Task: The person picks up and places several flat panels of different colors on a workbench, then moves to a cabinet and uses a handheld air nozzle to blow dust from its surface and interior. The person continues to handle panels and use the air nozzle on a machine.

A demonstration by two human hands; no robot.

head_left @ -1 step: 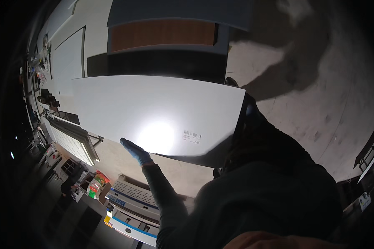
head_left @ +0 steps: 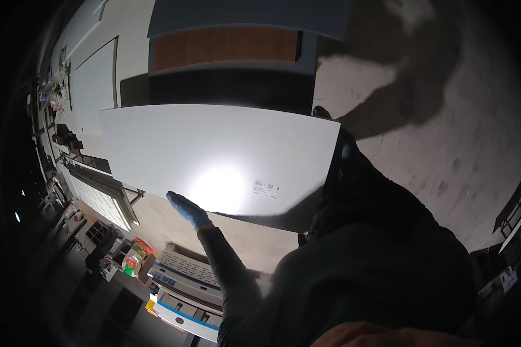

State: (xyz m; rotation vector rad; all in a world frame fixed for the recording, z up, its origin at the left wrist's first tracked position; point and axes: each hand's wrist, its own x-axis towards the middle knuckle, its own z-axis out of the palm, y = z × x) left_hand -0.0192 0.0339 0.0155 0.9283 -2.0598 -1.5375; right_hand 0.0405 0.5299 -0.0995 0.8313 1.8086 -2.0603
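A large white panel with a bright light reflection and a small printed label spreads across the middle of the view. My left hand, in a blue glove, is at the panel's near edge. Its fingers lie close together along that edge and it appears to hold it; the thumb is hidden. My right hand is out of sight. A dark shadow covers the panel's near right corner, next to my dark clothing.
Beyond the panel stands a grey and black stack with a brown wood-coloured board. A grey perforated machine with blue trim is at the lower left. A lit rack and a colourful sack are farther left.
Almost nothing differs: the view of the panel shifts by a few pixels. My left hand stays at the same edge.
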